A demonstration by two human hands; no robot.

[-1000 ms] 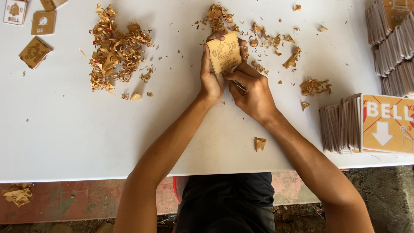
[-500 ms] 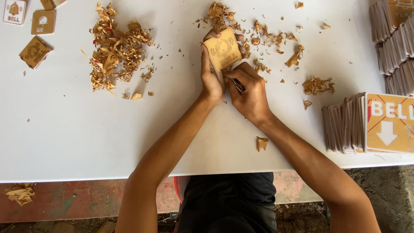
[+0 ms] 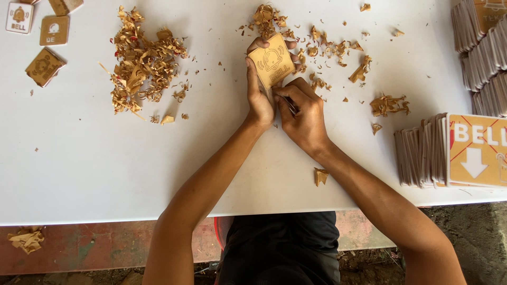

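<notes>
My left hand [image 3: 260,92] grips a small square tan plaque [image 3: 272,61] engraved with a bell outline, holding it tilted just above the white table [image 3: 79,163]. My right hand [image 3: 302,113] is closed around a thin metal tool [image 3: 289,104] whose tip meets the plaque's lower edge. Both hands touch each other near the table's middle. Brown peeled scraps [image 3: 311,50] lie scattered right behind the plaque.
A large heap of brown peelings [image 3: 142,66] lies at the left. Three small plaques [image 3: 45,66] sit at the far left corner. Stacks of plaques [image 3: 422,150] with an orange arrow sign [image 3: 475,150] stand at the right edge, more stacks [image 3: 483,58] behind.
The plaque has turned slightly in my left hand and my right hand has shifted a little along its lower edge. Nothing else on the table moved.
</notes>
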